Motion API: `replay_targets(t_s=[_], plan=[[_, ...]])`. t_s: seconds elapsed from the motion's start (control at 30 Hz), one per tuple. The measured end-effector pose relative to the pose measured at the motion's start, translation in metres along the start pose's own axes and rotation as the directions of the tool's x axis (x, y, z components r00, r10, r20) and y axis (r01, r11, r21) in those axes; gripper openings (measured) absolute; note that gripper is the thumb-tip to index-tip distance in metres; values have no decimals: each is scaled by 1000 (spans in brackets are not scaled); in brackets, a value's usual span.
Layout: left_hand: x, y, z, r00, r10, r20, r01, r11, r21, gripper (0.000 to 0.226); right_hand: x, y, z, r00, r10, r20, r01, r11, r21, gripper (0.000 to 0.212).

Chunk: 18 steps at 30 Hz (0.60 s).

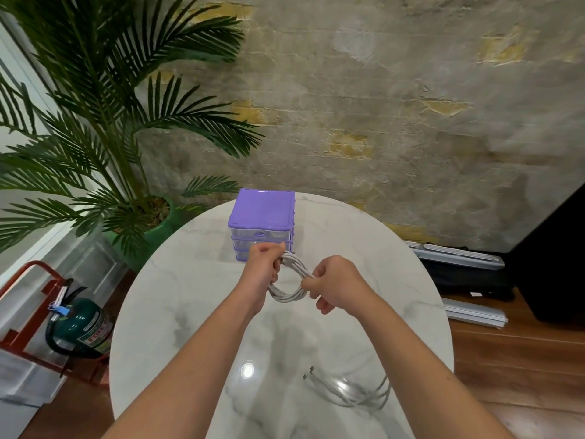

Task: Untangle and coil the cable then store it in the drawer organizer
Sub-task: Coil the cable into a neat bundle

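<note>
A white cable (289, 291) hangs as a coil of several loops between my two hands, above the round marble table (177, 299). My left hand (264, 264) grips the coil's far end, just in front of the drawer organizer. My right hand (334, 285) pinches the near side of the coil. The purple drawer organizer (261, 212) stands at the table's far edge, its clear drawers facing me and looking closed. A second white cable (351, 391) lies loosely looped on the table near my right forearm.
A potted palm (104, 122) in a green pot stands left of the table. A fire extinguisher (80, 326) in a red stand sits on the floor at the lower left. Metal rails (471, 315) and a black bag lie on the wooden floor to the right.
</note>
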State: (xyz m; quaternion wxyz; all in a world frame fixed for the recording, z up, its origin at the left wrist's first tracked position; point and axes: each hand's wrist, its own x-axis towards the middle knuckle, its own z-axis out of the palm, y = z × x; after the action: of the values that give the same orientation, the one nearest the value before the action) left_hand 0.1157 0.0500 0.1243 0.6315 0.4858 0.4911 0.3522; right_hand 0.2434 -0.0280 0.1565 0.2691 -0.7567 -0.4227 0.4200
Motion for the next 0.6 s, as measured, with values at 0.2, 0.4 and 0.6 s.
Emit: replay_targets(t_s=[0.2,0.4,0.6], plan=[[1,7,0,995,-19,101,15,999,41,37,2,10,-1,982,-114,-150,76,967,-243,27],[-5,12,1,993,-52,109,59,996,-64,21,4,14,0,948,-241,-208,149,913,-379,30],[-9,25,-2,937,-257,235,224,962,159,40,4,12,0,919,-303,-251,175,886,-429,33]])
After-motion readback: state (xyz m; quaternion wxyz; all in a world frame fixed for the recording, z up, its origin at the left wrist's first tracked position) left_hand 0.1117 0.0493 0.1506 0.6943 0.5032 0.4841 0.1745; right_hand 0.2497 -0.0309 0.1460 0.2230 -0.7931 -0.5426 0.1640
